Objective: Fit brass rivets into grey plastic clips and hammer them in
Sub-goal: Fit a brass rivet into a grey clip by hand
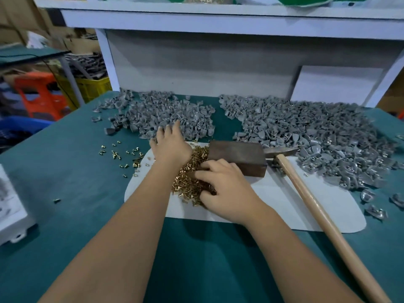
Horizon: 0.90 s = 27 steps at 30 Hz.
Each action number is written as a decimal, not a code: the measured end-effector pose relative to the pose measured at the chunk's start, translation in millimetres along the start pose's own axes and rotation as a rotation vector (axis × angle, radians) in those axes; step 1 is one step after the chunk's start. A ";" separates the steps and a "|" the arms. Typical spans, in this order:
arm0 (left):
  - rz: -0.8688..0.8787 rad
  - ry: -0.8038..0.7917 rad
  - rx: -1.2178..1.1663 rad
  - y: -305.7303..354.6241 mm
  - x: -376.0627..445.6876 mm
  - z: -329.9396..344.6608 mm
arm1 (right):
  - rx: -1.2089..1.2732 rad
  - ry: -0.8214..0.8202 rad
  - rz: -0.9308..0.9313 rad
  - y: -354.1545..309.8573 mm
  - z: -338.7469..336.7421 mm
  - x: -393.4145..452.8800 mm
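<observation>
Green matting covers the bench [65, 171], with two grey clip heaps at the back, one left [161, 114] and one right [306, 136], so both are in easy reach. On the white sheet [284, 204] the rivets [192, 178] lie piled beside the block [238, 158] and the hammer [306, 186], ready for striking. The left hand [170, 143] reaches into the left heap, fingers spread and seemingly slack, while the right hand [223, 184] digs curled fingers into the rivets; whether it pinches one I cannot tell.

No readable text, labels, brands or numbers anywhere; white box [11, 206] at table's left edge shows only blurred marks.
</observation>
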<state>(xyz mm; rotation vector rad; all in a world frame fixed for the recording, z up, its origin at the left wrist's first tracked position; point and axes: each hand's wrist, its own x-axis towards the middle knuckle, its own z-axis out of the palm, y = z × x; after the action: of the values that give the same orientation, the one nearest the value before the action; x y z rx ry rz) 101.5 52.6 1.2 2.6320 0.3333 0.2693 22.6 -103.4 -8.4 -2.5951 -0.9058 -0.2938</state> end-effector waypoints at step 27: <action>0.123 0.132 -0.731 9.7 -12.0 -17.0 | 0.385 0.371 0.200 -2.2 -0.7 4.3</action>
<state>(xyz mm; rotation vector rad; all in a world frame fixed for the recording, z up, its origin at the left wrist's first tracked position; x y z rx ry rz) 87.7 48.1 19.1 1.9173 0.0840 0.4989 24.5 -99.7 -5.8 -2.1561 -0.5084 -0.4731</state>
